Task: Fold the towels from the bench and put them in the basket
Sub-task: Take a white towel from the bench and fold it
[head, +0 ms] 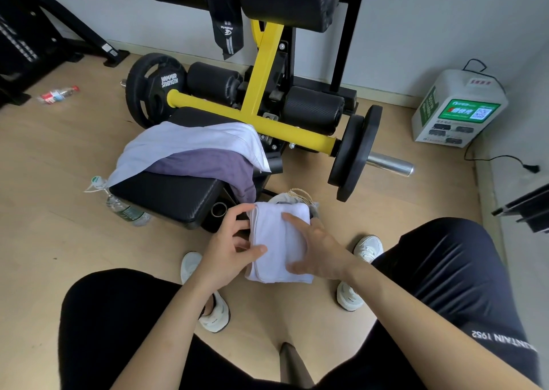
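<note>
The machine (261, 71), yellow-framed with black plates, fills your view from ten to two o'clock. Its black counter (166, 196) sits at ten o'clock from your hands. Two towels lie on it unfolded: a pale towel (190, 143) draped across the top, and a purple towel (208, 166) under it, spilling off the counter's four o'clock edge. Both are loose and crumpled, so both look like work left to do.

The white towel (276, 241) is near the middle of the view, held above the floor between your knees and folded into a thick, narrow pad. Your left hand (225, 253) grips its nine o'clock edge, thumb on top and fingers curled round. Your right hand (318, 253) lies across its three o'clock half with fingers fairly straight, pressing rather than gripping as far as can be seen.

The basket (292, 197) is on the floor just past this towel at twelve o'clock, beside the counter. Only its rim and a rope handle show, so you cannot tell what is in it.

A bottle (127, 211) lies on the floor by the counter's seven o'clock corner.

You seem to be at the end of one fold: this towel looks ready for the basket, and two remain.
</note>
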`<state>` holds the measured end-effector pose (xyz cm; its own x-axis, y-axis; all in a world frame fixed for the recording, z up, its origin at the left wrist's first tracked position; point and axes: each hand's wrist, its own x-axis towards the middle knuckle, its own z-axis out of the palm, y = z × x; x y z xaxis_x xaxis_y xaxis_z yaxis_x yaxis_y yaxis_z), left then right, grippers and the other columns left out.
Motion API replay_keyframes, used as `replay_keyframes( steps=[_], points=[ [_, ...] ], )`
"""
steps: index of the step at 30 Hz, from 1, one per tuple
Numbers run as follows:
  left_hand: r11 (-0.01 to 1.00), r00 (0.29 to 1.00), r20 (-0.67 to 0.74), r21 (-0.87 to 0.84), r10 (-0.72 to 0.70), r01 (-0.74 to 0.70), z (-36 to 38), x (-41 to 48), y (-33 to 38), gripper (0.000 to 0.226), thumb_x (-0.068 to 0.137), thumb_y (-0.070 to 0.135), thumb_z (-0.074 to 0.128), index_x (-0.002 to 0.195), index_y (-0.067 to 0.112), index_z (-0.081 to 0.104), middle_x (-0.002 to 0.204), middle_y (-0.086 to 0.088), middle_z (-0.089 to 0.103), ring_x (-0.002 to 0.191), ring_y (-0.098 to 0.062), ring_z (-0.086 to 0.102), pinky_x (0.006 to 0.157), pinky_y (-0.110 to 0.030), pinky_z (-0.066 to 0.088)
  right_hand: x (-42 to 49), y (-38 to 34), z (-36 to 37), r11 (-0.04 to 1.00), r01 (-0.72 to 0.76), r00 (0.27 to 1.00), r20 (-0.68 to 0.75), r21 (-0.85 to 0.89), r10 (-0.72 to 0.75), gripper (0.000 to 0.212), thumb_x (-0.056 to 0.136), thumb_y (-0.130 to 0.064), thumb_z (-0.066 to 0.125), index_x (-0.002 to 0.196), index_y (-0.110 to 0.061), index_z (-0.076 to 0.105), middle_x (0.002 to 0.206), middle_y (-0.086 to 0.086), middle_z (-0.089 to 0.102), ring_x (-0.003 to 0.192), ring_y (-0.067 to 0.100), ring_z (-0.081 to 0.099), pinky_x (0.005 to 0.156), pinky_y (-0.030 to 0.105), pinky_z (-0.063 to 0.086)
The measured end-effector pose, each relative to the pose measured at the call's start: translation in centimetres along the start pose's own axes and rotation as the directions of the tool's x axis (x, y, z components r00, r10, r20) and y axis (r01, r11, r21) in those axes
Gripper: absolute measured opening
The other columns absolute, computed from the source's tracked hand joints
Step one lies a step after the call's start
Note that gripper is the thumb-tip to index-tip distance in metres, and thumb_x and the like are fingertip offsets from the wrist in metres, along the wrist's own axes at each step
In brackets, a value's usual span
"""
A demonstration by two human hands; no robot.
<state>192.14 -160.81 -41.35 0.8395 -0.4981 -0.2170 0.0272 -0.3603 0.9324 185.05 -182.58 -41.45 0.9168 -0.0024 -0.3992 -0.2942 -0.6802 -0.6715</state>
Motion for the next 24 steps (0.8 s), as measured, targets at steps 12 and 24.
replay_keyframes(
  steps=[12, 24],
  points=[
    [0.97, 0.982, -0.187, 0.243, 0.028, 0.019, 1.0, 0.2, -0.6, 0.067, 0.082, 0.015, 0.076, 0.137, 0.038, 0.045, 0.112, 0.014, 0.067, 0.079, -0.015, 0.067, 0.072, -0.038, 0.058, -0.6, -0.9, 0.4, 0.901, 0.197, 0.975, -0.177, 0.387, -0.137, 0.068, 0.091, -0.009, 0.064, 0.148, -0.03, 0.033, 0.12, 0.002, 0.06, 0.089, 0.027, 0.064, 0.071, 0.028, 0.058],
    [0.976, 0.992, -0.117, -0.216, -0.049, 0.023, 1.8, 0.0, -0.6, 0.066, 0.078, 0.039, 0.076, 0.137, 0.029, 0.049, 0.115, 0.0, 0.076, 0.106, -0.02, 0.073, 0.092, -0.051, 0.059, 0.7, -0.4, 3.2, 0.924, 0.318, 0.92, -0.304, 0.211, -0.247, 0.064, 0.086, -0.04, 0.072, 0.137, -0.06, 0.038, 0.114, -0.008, 0.036, 0.11, 0.012, 0.044, 0.097, 0.025, 0.046]
  ],
)
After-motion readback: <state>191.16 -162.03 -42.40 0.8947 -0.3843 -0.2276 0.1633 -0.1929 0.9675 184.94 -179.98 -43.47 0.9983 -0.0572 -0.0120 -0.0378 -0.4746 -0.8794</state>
